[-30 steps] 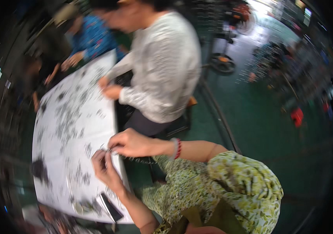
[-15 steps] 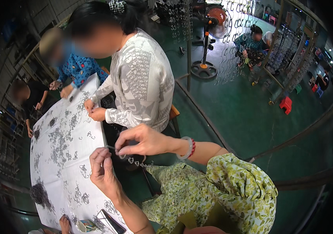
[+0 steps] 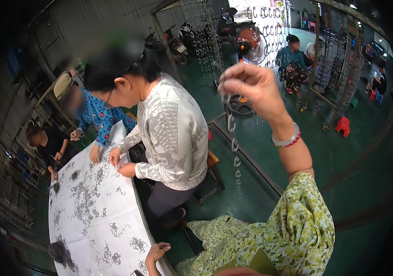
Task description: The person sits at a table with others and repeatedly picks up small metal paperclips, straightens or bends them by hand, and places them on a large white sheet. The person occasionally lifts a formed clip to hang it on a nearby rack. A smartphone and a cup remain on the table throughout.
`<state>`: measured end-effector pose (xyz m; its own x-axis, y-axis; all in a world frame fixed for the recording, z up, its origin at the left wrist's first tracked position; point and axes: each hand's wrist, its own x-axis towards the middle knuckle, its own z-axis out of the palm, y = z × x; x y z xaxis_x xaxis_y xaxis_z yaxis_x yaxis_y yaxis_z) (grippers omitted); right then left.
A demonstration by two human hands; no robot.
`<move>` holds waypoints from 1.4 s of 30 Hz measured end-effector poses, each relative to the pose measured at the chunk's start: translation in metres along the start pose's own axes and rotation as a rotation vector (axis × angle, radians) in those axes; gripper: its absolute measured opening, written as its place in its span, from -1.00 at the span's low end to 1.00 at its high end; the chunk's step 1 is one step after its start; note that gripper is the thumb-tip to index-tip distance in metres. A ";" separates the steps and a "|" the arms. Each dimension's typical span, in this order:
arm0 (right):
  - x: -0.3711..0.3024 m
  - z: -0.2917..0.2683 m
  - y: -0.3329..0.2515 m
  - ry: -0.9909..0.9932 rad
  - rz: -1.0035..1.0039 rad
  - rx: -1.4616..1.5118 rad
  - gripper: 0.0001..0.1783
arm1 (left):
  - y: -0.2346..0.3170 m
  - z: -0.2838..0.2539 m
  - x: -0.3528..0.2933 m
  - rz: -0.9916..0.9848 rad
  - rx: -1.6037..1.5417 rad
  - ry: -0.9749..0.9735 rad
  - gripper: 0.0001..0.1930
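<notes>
My right hand [image 3: 252, 89] is raised high at center right, thumb and fingers pinched on the top of a chain of metal hooks [image 3: 234, 145]. The hooks hang one below another in a nearly straight line, blurring toward the lower end. My left hand [image 3: 157, 252] rests low at the table's near right edge, fingers loosely stretched and nothing visible in them. On the white-covered table [image 3: 118, 207] lie scattered small dark metal hooks [image 3: 137, 244], some close to my left hand. A large dark pile of hooks [image 3: 63, 254] sits at the near left.
A person in a patterned grey-white sweater [image 3: 173, 133] works at the table's right side; two others sit farther along. Metal racks hung with hooks [image 3: 327, 69], a fan [image 3: 250, 43] and a red stool [image 3: 343, 126] stand on the green floor [image 3: 293, 156].
My right hand has risen away from the table, and the chain now hangs down freely below it. My left hand has let go and dropped to the table's near edge. The view has shifted.
</notes>
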<state>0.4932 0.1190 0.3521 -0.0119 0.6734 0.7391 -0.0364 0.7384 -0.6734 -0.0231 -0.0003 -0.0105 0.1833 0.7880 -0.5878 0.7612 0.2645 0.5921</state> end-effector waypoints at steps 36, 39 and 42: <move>0.218 -0.199 0.025 0.700 -0.308 -0.728 -0.79 | -0.050 -0.001 0.008 -0.155 -0.585 0.014 -0.64; 0.206 -0.195 0.023 0.727 -0.284 -0.797 -0.78 | -0.050 0.002 0.010 -0.128 -0.607 0.008 -0.63; 0.184 -0.193 0.016 0.809 -0.291 -0.864 -0.77 | -0.047 0.001 0.016 -0.126 -0.638 0.000 -0.67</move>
<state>0.6835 0.2614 0.4747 0.5233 0.0784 0.8485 0.7468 0.4373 -0.5010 -0.0549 -0.0009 -0.0484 0.1166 0.7295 -0.6740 0.2579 0.6331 0.7298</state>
